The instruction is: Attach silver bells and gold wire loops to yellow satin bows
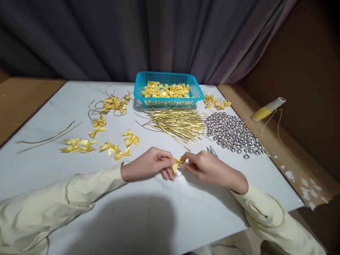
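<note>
Pinched between the fingertips of my left hand is a small yellow satin bow, held just above the white tabletop. My right hand is closed at the bow's right edge, thumb and finger pressed together; what lies between them is too small to make out. A thin thread or wire seems to loop below the fingers. Small scissors lie behind my right hand, partly covered by it. Several loose yellow bows are spread beyond my left hand.
A blue basket of bows stands at the back. Before it lies a pile of gold twist ties, with silver bells or beads to the right. Bows with cord loops sit back left. A yellow thread spool rests at the right edge.
</note>
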`<state>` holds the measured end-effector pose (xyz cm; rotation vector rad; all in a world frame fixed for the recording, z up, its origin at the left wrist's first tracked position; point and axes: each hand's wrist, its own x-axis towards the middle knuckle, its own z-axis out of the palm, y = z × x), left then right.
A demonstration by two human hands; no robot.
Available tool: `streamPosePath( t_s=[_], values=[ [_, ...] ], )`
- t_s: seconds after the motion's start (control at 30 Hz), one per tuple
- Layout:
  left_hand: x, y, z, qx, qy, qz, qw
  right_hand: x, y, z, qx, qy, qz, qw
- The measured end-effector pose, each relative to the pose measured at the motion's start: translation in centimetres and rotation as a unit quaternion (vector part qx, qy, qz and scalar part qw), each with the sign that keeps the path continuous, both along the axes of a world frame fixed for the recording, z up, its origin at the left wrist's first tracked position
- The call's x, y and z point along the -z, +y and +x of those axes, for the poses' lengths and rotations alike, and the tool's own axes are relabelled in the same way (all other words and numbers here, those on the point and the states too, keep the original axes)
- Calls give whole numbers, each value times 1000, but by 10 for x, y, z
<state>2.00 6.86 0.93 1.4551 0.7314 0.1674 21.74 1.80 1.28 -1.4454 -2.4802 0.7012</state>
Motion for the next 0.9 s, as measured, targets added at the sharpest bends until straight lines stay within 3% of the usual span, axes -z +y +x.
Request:
streamPosePath(
  t_s=[0.9],
  values=[
    [1, 0, 1, 10, 12, 3, 1000, -2, 5, -4, -13, 73, -57, 996]
  ],
)
